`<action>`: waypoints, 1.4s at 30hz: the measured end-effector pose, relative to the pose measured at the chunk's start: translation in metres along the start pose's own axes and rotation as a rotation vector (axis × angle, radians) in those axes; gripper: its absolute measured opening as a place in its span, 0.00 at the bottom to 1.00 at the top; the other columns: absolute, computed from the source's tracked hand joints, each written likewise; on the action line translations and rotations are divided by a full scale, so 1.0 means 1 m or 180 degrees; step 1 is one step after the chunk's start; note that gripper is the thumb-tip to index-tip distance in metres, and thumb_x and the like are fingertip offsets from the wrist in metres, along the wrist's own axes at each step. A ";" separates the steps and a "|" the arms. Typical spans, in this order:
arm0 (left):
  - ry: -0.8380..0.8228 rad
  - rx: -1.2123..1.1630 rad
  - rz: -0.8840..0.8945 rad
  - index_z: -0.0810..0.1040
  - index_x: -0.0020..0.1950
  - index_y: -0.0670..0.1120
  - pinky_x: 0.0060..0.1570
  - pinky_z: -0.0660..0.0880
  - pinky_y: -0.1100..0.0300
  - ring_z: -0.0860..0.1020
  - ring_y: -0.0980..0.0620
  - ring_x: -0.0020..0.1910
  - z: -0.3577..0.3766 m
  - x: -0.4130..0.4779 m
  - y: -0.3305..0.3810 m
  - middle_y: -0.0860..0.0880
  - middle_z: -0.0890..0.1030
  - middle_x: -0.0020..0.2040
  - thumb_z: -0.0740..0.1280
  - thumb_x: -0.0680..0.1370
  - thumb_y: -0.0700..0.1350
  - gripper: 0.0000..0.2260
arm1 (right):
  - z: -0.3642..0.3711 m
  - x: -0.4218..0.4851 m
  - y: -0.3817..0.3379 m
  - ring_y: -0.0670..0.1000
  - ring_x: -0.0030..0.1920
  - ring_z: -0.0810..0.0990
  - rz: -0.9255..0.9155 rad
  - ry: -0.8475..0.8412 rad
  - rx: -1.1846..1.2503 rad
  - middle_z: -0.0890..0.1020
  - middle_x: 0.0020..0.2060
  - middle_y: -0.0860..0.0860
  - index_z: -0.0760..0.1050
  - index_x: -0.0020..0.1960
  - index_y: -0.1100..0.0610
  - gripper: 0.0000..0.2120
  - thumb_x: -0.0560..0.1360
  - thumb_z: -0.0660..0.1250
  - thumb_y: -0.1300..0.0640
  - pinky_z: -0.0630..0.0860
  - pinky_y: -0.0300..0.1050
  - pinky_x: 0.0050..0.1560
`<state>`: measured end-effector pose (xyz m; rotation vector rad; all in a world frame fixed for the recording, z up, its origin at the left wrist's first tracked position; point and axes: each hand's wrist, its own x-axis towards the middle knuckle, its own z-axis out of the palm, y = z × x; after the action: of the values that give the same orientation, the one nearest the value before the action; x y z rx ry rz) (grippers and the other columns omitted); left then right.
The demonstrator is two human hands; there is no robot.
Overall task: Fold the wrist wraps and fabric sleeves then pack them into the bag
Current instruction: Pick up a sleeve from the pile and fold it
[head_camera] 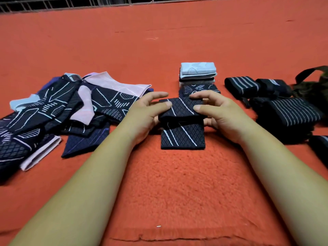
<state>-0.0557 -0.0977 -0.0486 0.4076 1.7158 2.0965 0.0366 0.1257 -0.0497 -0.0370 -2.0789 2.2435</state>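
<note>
Looks roughly halfway: a small stack of folded sleeves (197, 73) sits at the back, rolled wrist wraps (242, 85) lie to the right, but a big unfolded pile (71, 107) waits on the left of the red blanket (177, 183). Left hand (147, 112) and right hand (216, 110) each pinch an edge of a dark sleeve (182, 125) dead centre, mid-fold. The bag (314, 86) is cut off at the right edge, so can't tell what's inside.

An orange-red fleecy blanket (177, 183) covers the whole surface. At eleven o'clock, a metal wire railing (62, 3) runs along its far edge.
</note>
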 end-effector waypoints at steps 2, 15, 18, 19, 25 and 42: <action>0.0088 0.0195 0.0055 0.81 0.67 0.42 0.56 0.80 0.51 0.85 0.44 0.51 -0.001 0.000 -0.003 0.41 0.85 0.54 0.74 0.78 0.33 0.18 | 0.001 -0.001 0.001 0.52 0.43 0.83 -0.0075 -0.0001 -0.0143 0.83 0.55 0.52 0.80 0.67 0.49 0.19 0.80 0.71 0.65 0.80 0.47 0.38; -0.0153 -0.0042 0.0006 0.81 0.63 0.39 0.53 0.83 0.50 0.85 0.44 0.53 0.004 -0.008 0.008 0.39 0.86 0.58 0.72 0.82 0.41 0.11 | 0.003 0.000 0.003 0.62 0.51 0.79 -0.0073 -0.0134 -0.0460 0.81 0.61 0.69 0.78 0.66 0.58 0.17 0.80 0.74 0.55 0.75 0.62 0.49; -0.0446 0.0246 -0.0093 0.78 0.70 0.39 0.61 0.79 0.43 0.83 0.40 0.59 0.004 -0.010 0.007 0.37 0.83 0.65 0.72 0.81 0.40 0.18 | 0.006 -0.004 -0.001 0.54 0.58 0.85 -0.0133 -0.0047 -0.0473 0.86 0.61 0.57 0.77 0.68 0.57 0.12 0.85 0.67 0.59 0.80 0.62 0.59; -0.0483 0.0331 -0.0110 0.77 0.70 0.40 0.59 0.80 0.44 0.83 0.41 0.57 0.004 -0.011 0.007 0.39 0.84 0.65 0.73 0.80 0.39 0.18 | 0.007 -0.005 -0.003 0.52 0.58 0.86 -0.0188 -0.0050 -0.0534 0.87 0.60 0.54 0.78 0.68 0.57 0.11 0.86 0.66 0.59 0.81 0.56 0.59; -0.0276 0.0503 -0.0055 0.77 0.67 0.39 0.42 0.84 0.51 0.87 0.47 0.47 0.005 -0.012 0.007 0.44 0.87 0.55 0.70 0.82 0.37 0.14 | 0.009 -0.005 -0.004 0.52 0.63 0.85 -0.0165 -0.0220 -0.0251 0.85 0.64 0.51 0.72 0.73 0.55 0.16 0.86 0.65 0.61 0.84 0.49 0.53; -0.0026 -0.0558 -0.0287 0.85 0.59 0.42 0.54 0.83 0.55 0.84 0.48 0.49 0.004 -0.006 0.016 0.42 0.86 0.52 0.63 0.80 0.37 0.13 | -0.003 0.000 -0.012 0.61 0.56 0.82 0.0352 -0.0295 0.1037 0.84 0.63 0.62 0.82 0.67 0.60 0.25 0.75 0.56 0.59 0.81 0.54 0.57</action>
<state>-0.0504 -0.0998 -0.0319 0.2810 1.5014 2.1546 0.0378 0.1300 -0.0376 -0.0279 -1.7631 2.6698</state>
